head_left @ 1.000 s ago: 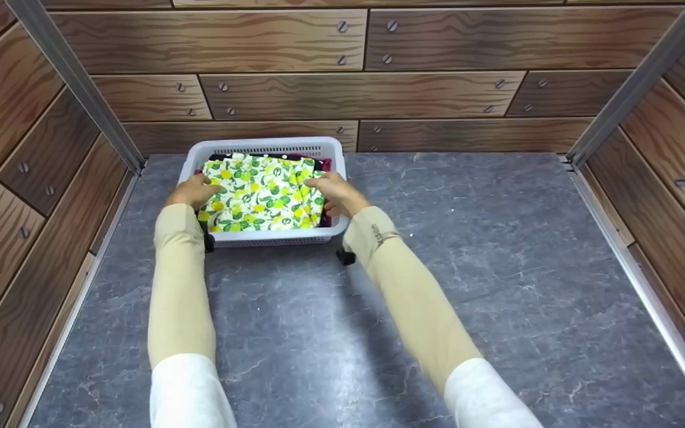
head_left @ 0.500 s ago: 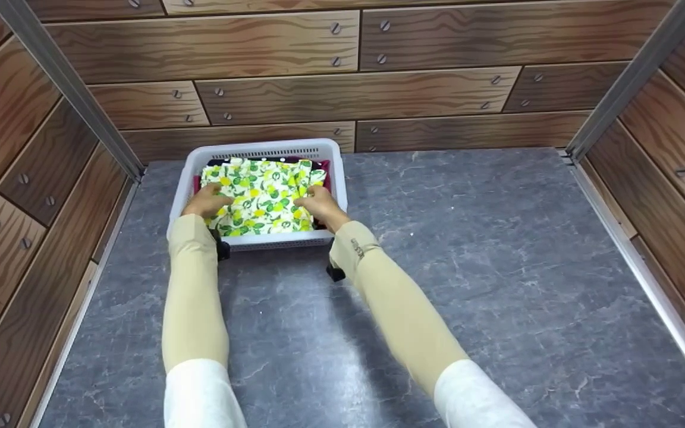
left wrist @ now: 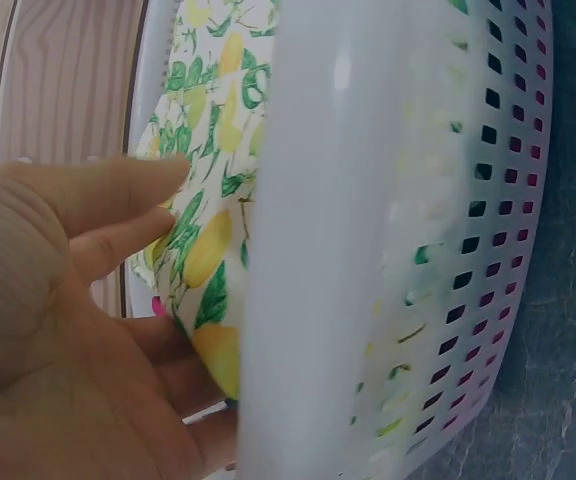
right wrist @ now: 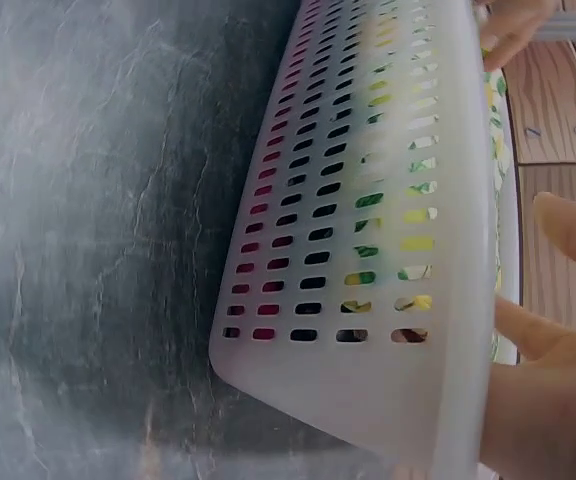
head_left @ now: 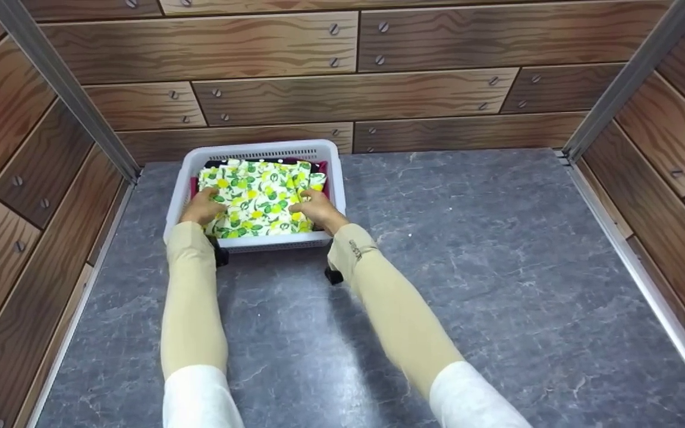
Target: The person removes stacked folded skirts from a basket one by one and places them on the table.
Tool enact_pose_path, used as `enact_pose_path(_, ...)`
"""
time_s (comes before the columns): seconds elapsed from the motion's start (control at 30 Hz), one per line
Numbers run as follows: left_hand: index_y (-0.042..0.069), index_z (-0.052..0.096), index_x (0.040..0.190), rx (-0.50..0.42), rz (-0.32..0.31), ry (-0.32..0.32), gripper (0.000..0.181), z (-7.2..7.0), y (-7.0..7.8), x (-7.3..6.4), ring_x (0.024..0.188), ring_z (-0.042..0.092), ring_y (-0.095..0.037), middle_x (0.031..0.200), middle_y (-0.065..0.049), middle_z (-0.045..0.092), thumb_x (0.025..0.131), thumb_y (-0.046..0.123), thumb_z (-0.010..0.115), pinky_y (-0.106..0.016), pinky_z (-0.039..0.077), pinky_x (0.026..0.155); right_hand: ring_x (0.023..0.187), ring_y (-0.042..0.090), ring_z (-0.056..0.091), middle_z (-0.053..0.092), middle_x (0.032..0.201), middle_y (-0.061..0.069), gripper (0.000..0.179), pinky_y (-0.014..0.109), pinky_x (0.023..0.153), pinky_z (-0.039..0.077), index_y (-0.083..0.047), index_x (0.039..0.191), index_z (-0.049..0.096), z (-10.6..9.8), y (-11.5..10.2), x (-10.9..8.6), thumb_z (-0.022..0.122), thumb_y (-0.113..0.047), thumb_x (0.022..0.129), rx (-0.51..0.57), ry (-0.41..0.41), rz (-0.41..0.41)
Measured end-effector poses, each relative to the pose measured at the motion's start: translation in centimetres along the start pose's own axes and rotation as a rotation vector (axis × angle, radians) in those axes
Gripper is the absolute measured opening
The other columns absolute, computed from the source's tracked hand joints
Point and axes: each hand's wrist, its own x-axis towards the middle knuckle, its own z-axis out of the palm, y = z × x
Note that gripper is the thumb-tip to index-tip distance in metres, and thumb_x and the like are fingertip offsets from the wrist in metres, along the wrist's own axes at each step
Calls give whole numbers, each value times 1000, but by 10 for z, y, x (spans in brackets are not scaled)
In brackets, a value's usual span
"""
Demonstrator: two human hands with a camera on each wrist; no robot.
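White plastic, slotted on every side, the basket [head_left: 257, 241] is sitting at the far left of a grey marble-patterned tabletop [head_left: 467, 255], its back rim close to the wood-grain wall [head_left: 271, 95] and wide open surface stretching away to its right and toward the person. Inside, a lemon-print cloth [head_left: 256, 190] is lying folded on top of darker fabric. Both arms are reaching forward in beige sleeves, the left hand [head_left: 200, 206] resting on the cloth's left edge and the right hand [head_left: 314, 207] on its right edge.

Seen from the left wrist, the left hand [left wrist: 63, 330] is lying with fingers straight and relaxed against the lemon-print cloth [left wrist: 203, 240], just inside the basket's rim [left wrist: 318, 250].

Seen from the right wrist, the basket's perforated wall [right wrist: 358, 230] is filling the frame above the tabletop [right wrist: 88, 200], while the right hand [right wrist: 558, 380] is reaching over the rim with fingers loosely extended; whether they are pinching the cloth cannot be told.
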Motion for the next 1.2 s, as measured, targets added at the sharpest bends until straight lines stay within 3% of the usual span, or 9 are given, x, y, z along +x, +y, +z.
enact_pose_path(0.23, -8, 33, 153, 23, 58, 45, 65, -3, -4, 1, 141, 33, -43, 159, -29, 29, 91, 1, 50, -46, 36, 108, 140, 34, 39, 33, 159, 18, 59, 46, 110, 38, -1, 151, 41, 1, -1, 2, 64, -14, 98, 39, -68, -41)
enact_pose_path(0.47, -4, 26, 157, -41, -13, 27, 67, 4, 0, -1, 145, 16, -48, 160, -32, 18, 97, 6, 54, -56, 28, 115, 108, 25, 45, 34, 158, 18, 53, 35, 79, 40, -1, 147, 45, 0, 2, 5, 64, -6, 97, 54, -70, -25)
enact_pose_path(0.6, 7, 20, 161, -68, -111, 68, 73, 9, 4, -5, 138, 4, -54, 157, -35, 2, 98, 12, 55, -62, 24, 112, 128, 31, 46, 30, 161, 18, 57, 38, 93, 45, -3, 152, 42, -1, 5, 6, 61, -3, 98, 103, -81, -20)
enact_pose_path(0.73, 4, 23, 160, -36, -93, 104, 74, 8, 5, -5, 139, 9, -52, 160, -33, 11, 95, 9, 58, -60, 24, 113, 143, 35, 35, 29, 162, 17, 59, 46, 109, 41, -4, 154, 39, -2, 7, 6, 60, -3, 99, 120, -89, -23)
enact_pose_path(0.83, -2, 26, 158, -13, -46, 118, 72, 4, 3, -5, 143, 16, -47, 160, -29, 23, 93, 6, 58, -53, 30, 113, 103, 25, 57, 31, 161, 17, 61, 35, 86, 48, -4, 154, 39, -2, 9, 7, 62, -2, 98, 95, -76, -28)
enact_pose_path(0.9, -2, 26, 157, -26, -41, 130, 73, 2, 1, -5, 138, 23, -43, 158, -30, 25, 92, 5, 57, -47, 38, 104, 75, 17, 48, 33, 160, 17, 62, 29, 72, 44, -4, 154, 40, 0, 10, 9, 63, 0, 96, 80, -57, -37)
enact_pose_path(1.03, -1, 24, 157, -47, -42, 130, 76, 1, -5, -6, 113, 38, -39, 155, -32, 28, 88, 2, 55, -41, 37, 80, 61, 11, 31, 34, 160, 15, 68, 25, 59, 37, -6, 154, 42, 4, 12, 14, 61, 10, 91, 69, -30, -45)
enact_pose_path(1.13, -2, 19, 158, -72, -12, 86, 78, 1, -9, -4, 123, 42, -42, 159, -31, 25, 90, 1, 57, -43, 43, 93, 60, 13, 28, 33, 161, 13, 74, 24, 53, 31, -9, 154, 43, 6, 13, 16, 55, 19, 87, 51, -30, -45)
enact_pose_path(1.2, -3, 15, 159, -88, 9, 44, 79, 1, -10, -2, 140, 31, -43, 163, -28, 18, 93, 1, 58, -48, 37, 110, 64, 12, 32, 34, 161, 12, 78, 24, 50, 28, -9, 154, 44, 7, 13, 17, 52, 22, 83, 32, -29, -46)
